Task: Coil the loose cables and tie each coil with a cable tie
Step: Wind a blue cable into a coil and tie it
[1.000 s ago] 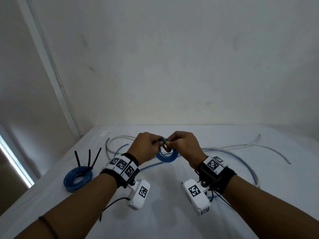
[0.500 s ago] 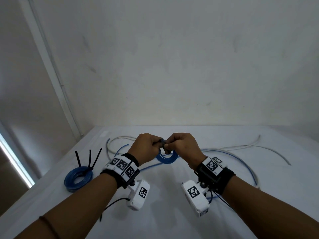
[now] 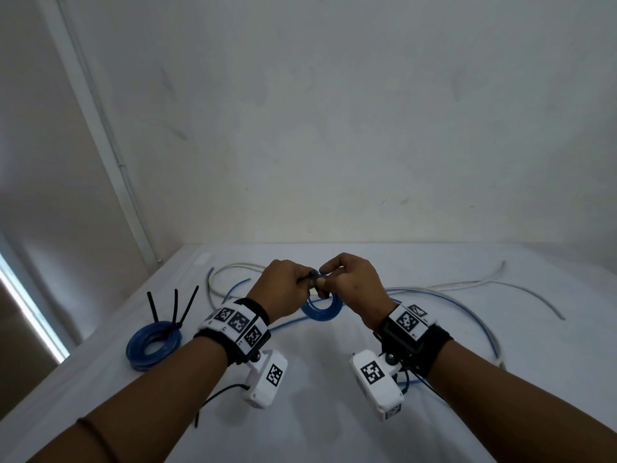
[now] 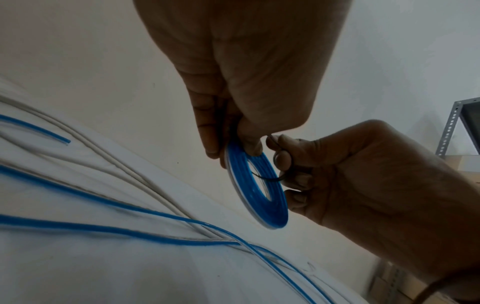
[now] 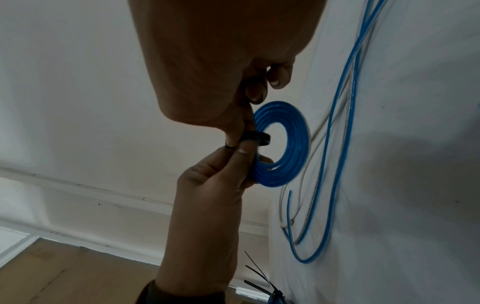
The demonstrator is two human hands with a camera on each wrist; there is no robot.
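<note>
Above the white surface (image 3: 334, 412), both hands meet at a small blue coil (image 3: 322, 307) held in the air: the left hand (image 3: 283, 290) pinches its rim, the right hand (image 3: 355, 285) curls around a black cable tie (image 5: 255, 137) looped through it. Only the wrist views show that loop. The head view alone shows a finished coil (image 3: 153, 342), tied, to the left, with loose cables (image 3: 467, 285) beyond.
</note>
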